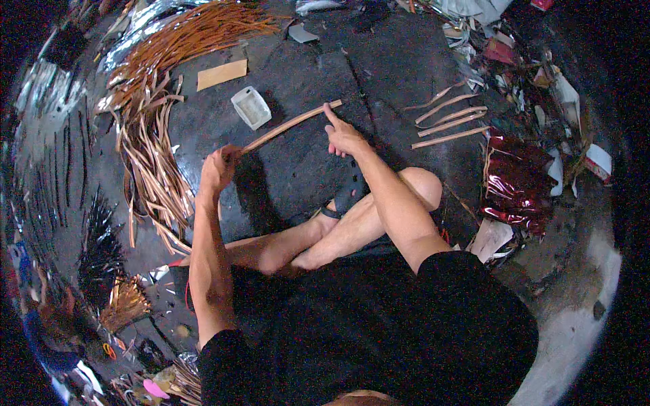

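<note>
Gripping one end of a long tan strip, the left hand is closed in a fist around it, while the right hand rests near the far end with its forefinger stretched out onto the strip and the other fingers curled. Just beyond the strip lies a small white tray on the dark floor. A large heap of similar strips spreads outward of the left hand, and a few loose strips lie outward of the right hand.
</note>
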The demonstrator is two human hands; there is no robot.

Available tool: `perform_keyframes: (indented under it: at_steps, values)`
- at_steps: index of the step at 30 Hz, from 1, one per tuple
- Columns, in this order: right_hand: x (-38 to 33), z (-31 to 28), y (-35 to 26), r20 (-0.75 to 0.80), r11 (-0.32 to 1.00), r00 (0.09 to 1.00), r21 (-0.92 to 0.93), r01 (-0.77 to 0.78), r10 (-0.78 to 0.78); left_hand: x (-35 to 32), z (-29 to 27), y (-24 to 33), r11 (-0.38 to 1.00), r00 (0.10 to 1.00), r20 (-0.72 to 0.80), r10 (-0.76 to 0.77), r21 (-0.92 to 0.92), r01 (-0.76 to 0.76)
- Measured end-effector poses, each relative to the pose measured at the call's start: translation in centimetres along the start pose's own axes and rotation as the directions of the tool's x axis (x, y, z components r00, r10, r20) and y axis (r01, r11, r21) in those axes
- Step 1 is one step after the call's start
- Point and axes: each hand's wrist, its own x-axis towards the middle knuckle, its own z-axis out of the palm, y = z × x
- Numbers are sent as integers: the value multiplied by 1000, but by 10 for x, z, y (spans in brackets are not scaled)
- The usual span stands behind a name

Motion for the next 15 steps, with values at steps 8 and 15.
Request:
perform_keyframes:
  at_steps: [8, 15]
  values:
    - [4, 103, -23, 108, 929, 959, -242, 281, -262, 4, 0, -13, 994, 997, 71, -36, 105, 29]
    - [5, 145, -60, -130, 740, 729, -165, 652, -672, -2, 4, -22, 999, 1000, 30, -7, 43, 5]
